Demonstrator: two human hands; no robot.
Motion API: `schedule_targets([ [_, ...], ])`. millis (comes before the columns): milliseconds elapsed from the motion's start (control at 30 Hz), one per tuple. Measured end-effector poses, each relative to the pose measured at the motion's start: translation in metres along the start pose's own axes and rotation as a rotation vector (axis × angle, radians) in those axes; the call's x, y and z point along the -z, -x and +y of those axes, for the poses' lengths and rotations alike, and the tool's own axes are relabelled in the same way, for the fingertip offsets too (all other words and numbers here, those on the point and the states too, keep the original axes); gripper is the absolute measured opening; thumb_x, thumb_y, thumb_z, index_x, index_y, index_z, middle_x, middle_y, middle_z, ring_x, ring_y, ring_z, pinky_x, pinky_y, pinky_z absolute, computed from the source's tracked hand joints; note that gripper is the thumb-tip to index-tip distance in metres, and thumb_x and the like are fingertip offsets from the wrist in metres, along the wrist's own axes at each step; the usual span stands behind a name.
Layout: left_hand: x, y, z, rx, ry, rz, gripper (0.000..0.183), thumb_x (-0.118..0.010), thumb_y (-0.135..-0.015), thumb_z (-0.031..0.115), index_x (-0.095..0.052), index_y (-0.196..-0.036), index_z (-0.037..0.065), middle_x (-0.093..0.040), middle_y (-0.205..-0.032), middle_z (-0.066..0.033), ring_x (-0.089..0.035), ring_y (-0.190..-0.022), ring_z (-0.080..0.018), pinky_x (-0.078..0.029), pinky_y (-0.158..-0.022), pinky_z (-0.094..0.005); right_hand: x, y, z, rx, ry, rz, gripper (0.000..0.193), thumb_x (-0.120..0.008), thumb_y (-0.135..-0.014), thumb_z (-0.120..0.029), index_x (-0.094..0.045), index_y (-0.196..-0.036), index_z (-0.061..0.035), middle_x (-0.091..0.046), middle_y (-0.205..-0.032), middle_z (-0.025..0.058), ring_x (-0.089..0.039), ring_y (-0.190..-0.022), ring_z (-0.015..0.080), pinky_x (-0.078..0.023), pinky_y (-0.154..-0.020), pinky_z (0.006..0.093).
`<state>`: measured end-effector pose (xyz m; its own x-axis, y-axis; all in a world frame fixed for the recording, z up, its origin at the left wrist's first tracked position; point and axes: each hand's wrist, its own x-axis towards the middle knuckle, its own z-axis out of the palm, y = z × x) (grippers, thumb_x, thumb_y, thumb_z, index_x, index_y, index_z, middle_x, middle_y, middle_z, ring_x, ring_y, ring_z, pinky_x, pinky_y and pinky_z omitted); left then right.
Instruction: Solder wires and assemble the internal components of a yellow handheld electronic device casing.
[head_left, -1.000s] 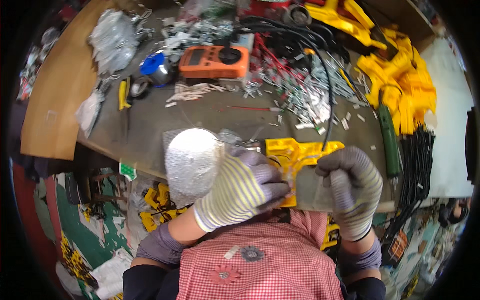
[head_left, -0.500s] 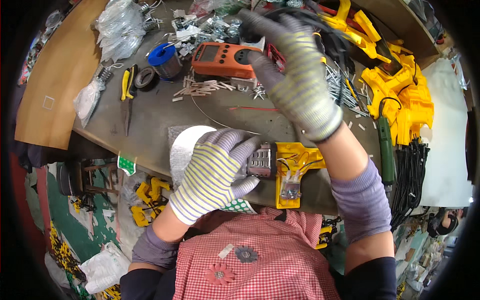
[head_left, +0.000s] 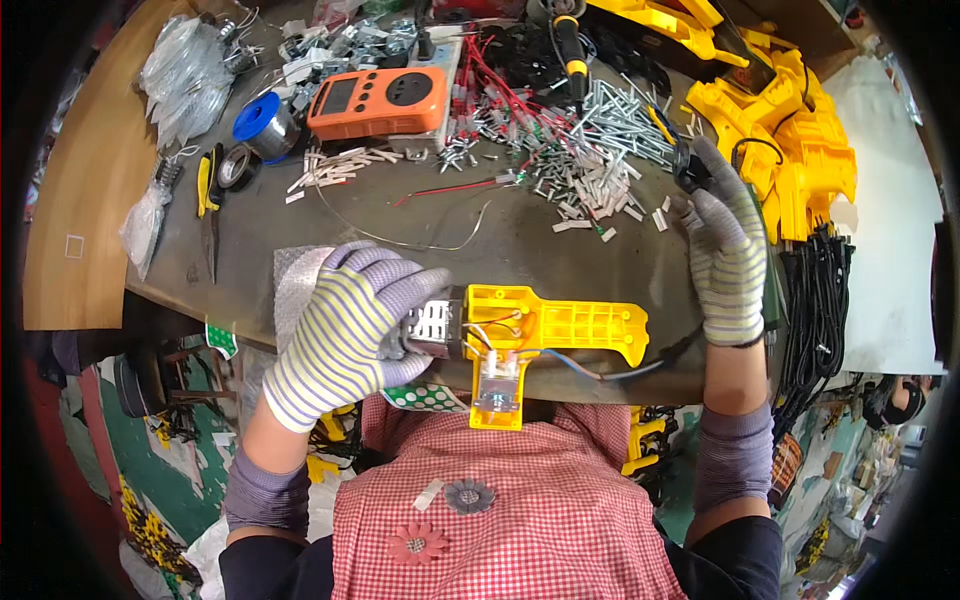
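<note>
At the table's front edge lies a yellow plastic housing half (head_left: 575, 325), shaped like a pistol grip, with thin wires and a clear switch-like part (head_left: 498, 390) in its short arm. A perforated metal sleeve (head_left: 430, 324) sits at its left end. My left hand (head_left: 350, 320), in a striped glove, is closed around that sleeve. Blue and brown wires run right from the housing into a grey-black cord (head_left: 645, 369), which leads toward my right wrist. Off to the right, my gloved right hand (head_left: 725, 250) has its fingers bent round a black piece (head_left: 688, 166), partly hidden, whose kind I cannot make out.
Behind lie an orange multimeter (head_left: 380, 100), a solder spool (head_left: 265, 127), yellow-handled pliers (head_left: 209, 205) and heaped screws (head_left: 625, 115). Yellow housings (head_left: 810, 165) and black cords (head_left: 815, 310) are piled at right. Bubble wrap (head_left: 290, 290) lies beside my left hand.
My right hand has come from above the table's middle to the right and nearer, uncovering the screws and red wires. My left hand stays on the metal sleeve. The view has shifted rightward.
</note>
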<state>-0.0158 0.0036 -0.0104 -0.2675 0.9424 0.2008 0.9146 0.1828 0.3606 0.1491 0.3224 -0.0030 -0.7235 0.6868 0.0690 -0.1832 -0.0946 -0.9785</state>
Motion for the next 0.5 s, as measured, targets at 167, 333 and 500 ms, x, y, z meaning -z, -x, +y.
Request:
schedule_targets([
  [167, 0.005, -0.004, 0.004, 0.059, -0.006, -0.071, 0.067, -0.079, -0.063, 0.032, -0.063, -0.124, 0.008, -0.063, -0.111, -0.0114, -0.056, -0.11, -0.0333, -0.039, -0.103, -0.0488, 0.012, 0.026, 0.001, -0.005, 0.038, -0.004, 0.06, -0.057, -0.091, -0.011, -0.043, -0.146, 0.0048, -0.06, -0.127, 0.0139, -0.059, -0.113, 0.0213, -0.046, -0.1, 0.0342],
  [333, 0.016, -0.016, 0.023, -0.029, 0.152, 0.056, 0.062, -0.079, -0.064, 0.039, -0.065, -0.116, 0.009, -0.063, -0.111, -0.0107, -0.058, -0.109, -0.0317, -0.041, -0.102, -0.0492, 0.049, 0.081, -0.035, 0.412, 1.026, -0.63, 0.04, -0.068, -0.075, -0.002, -0.067, -0.115, -0.0068, -0.067, -0.114, 0.0104, -0.063, -0.108, 0.0301, -0.05, -0.096, 0.0417],
  [500, -0.005, -0.064, 0.064, -0.284, 0.103, -0.031, 0.045, -0.074, -0.072, 0.041, -0.071, -0.106, 0.012, -0.068, -0.101, -0.0024, -0.065, -0.099, -0.0255, -0.043, -0.102, -0.0513, 0.056, 0.089, -0.009, 0.59, 1.06, -0.579, 0.027, -0.073, -0.073, -0.009, -0.07, -0.1, -0.0106, -0.067, -0.1, 0.0071, -0.064, -0.098, 0.0319, -0.051, -0.09, 0.0447],
])
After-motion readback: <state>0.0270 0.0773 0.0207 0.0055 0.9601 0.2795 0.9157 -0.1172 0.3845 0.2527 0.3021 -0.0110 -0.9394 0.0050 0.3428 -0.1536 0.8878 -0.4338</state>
